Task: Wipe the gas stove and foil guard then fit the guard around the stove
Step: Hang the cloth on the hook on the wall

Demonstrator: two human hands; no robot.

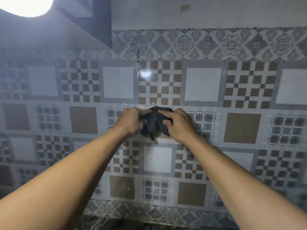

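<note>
- Both forearms fill the lower frame, reaching up to mid-picture, where my left hand (pixel 132 121) and right hand (pixel 180 126) are clamped together on one dark cloth (pixel 155 121) — fingers dug into its folds from both sides.
- Bunched cloth sits just above centre, pressed near the patterned tile wall (pixel 240 90); whether it touches, I cannot tell.
- Neither the stove nor the foil guard is in view — presumably below the frame's lower edge.
- To do this well, I judge I should refold to a flat, clean face before wiping, keeping the loose tail tucked in.
- A bright lamp (pixel 25 4) glares at upper left; a dark counter edge (pixel 116 224) shows at the bottom. Nothing blocks my hands.
</note>
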